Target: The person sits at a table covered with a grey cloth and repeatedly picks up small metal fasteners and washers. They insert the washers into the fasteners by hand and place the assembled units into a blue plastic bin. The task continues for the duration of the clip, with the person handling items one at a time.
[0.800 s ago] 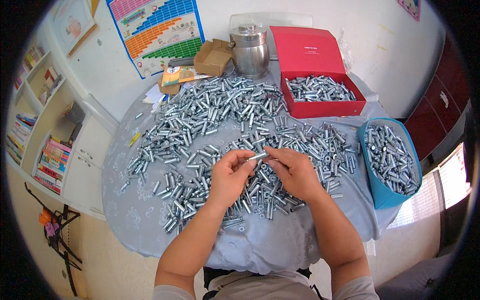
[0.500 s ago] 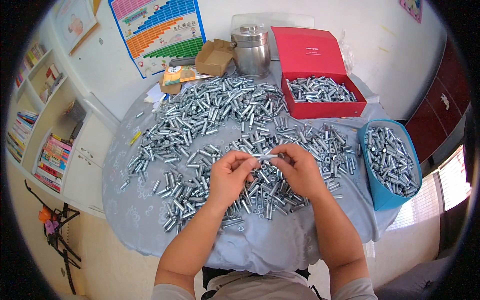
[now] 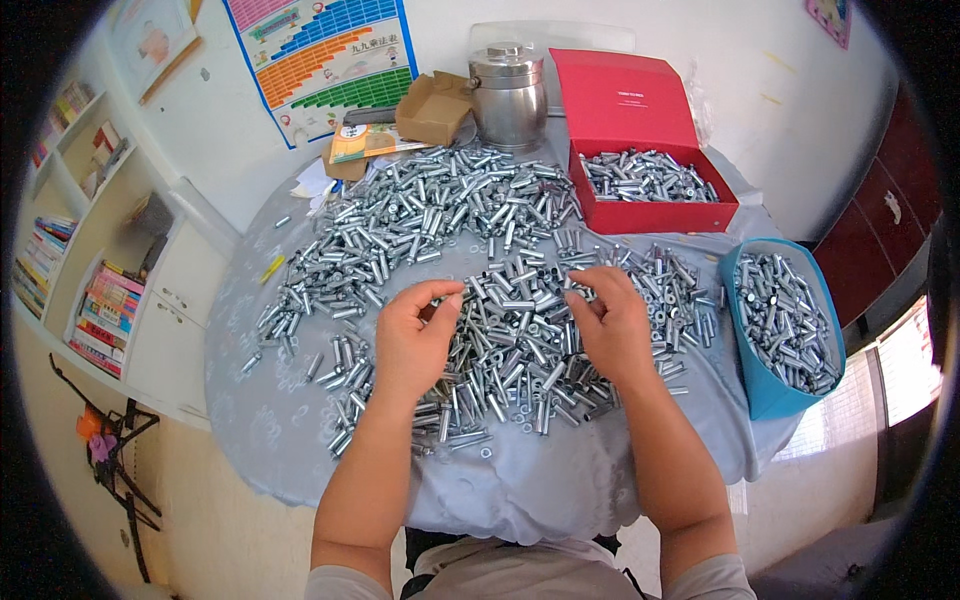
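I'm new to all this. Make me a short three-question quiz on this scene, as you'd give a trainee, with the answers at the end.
1. True or false: the left hand and the right hand are apart, not touching each other.
2. Fill in the blank: in the picture, the steel canister stands to the ____ of the red box.
3. Short answer: what do the red box and the blue bin both contain?

Key:
1. True.
2. Left.
3. Metal pieces.
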### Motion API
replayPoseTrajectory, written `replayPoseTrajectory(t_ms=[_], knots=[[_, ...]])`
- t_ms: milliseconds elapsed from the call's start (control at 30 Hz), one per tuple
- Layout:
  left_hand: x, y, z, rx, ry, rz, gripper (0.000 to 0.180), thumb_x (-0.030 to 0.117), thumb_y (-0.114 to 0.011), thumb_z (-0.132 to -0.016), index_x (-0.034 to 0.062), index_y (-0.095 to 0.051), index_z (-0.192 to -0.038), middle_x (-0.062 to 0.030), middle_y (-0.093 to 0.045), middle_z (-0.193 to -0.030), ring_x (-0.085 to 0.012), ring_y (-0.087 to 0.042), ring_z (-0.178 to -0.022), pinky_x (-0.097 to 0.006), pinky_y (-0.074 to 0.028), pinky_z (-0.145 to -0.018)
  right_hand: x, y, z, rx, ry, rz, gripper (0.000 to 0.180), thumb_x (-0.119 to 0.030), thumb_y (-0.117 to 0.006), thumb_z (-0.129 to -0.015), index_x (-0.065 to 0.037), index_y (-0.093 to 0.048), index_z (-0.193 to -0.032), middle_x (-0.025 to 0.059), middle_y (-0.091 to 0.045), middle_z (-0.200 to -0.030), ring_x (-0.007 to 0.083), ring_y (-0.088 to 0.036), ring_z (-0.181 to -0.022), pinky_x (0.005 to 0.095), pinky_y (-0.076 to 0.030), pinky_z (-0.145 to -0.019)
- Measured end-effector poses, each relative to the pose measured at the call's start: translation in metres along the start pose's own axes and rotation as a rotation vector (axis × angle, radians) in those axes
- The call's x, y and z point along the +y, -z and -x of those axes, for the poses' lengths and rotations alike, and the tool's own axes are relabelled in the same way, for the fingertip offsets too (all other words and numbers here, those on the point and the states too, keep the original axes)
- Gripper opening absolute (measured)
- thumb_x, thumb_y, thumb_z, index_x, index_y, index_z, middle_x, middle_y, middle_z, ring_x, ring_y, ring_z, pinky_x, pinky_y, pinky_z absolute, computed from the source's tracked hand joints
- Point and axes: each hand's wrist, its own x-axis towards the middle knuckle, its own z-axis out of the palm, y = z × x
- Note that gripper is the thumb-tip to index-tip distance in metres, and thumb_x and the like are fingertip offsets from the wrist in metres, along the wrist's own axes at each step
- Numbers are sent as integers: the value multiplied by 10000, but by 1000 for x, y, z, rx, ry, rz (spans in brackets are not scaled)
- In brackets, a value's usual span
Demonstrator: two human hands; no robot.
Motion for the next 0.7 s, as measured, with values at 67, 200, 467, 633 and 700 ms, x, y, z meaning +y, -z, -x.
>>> replayPoseTrajectory(t_ms=[67, 200, 467, 633, 700], knots=[[-3, 16, 0, -83, -87, -224, 163, 94, -689, -861, 31, -723, -1007, -40, -682, -937, -95, -577, -690, -247, -444, -605, 0, 0, 0, 15, 17, 2, 204, -26, -682, -846, -16, -662, -1049, 142, -627, -1032, 230, -624, -696, 309, -511, -589], [-4, 41, 6, -257, -159, -501, 153, 85, -709, -779, 46, -720, -926, -84, -656, -883, -180, -602, -750, -302, -468, -643, -4, -3, 2, 21, 68, -11, 185, -31, -685, -847, -9, -660, -1028, 139, -627, -1033, 222, -618, -672, 307, -504, -571], [-15, 60, 14, -451, -235, -704, 204, 73, -710, -718, 89, -712, -921, -116, -621, -987, -319, -618, -962, -395, -494, -863, -8, -5, 4, 7, 64, -1, 198, -35, -690, -839, -12, -657, -1034, 133, -630, -1031, 204, -605, -637, 308, -496, -570], [-15, 60, 13, -492, -192, -675, 219, 66, -713, -705, 71, -688, -923, -128, -614, -996, -325, -616, -937, -390, -495, -836, -5, -6, 4, 23, 75, 1, 197, -40, -694, -838, -18, -660, -1031, 129, -634, -1026, 198, -596, -614, 305, -490, -570], [-16, 60, 11, -534, -190, -671, 217, 62, -718, -709, 65, -682, -923, -117, -612, -976, -300, -618, -890, -374, -497, -801, -5, -6, 4, 29, 78, 10, 195, -41, -694, -838, -20, -662, -1029, 127, -637, -1022, 197, -594, -606, 303, -489, -569]])
